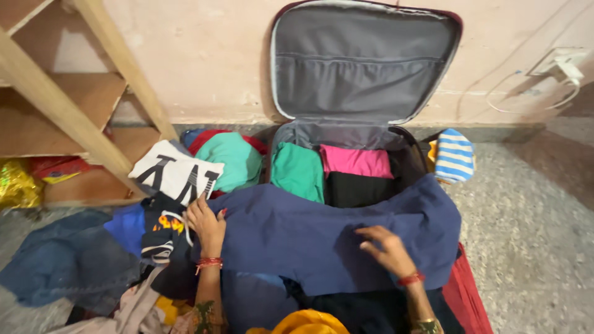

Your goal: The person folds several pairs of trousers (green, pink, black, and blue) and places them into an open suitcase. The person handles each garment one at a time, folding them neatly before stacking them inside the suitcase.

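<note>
Smoothing navy garment (322, 238) at frame centre over the open suitcase (365, 62): your left hand (207, 226) pinched its edge, probably; right hand (387, 250) lay flat, fingers spread. Keep edges aligned.

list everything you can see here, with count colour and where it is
suitcase: 1, grey lining, open against the wall, lid up
navy garment: 1, dark blue, spread across the suitcase front, under both hands
green fold: 1, teal, in the suitcase, left
pink fold: 1, pink, in the suitcase, middle back
black fold: 1, black, in front of the pink one
striped cloth: 1, blue and white, floor right of the suitcase
white shirt: 1, white with black print, on the pile left of the suitcase
shelf: 1, wooden, far left
plug: 1, white, wall at right
left hand: 1, flat on the navy garment's left edge
right hand: 1, flat on the navy garment
</note>
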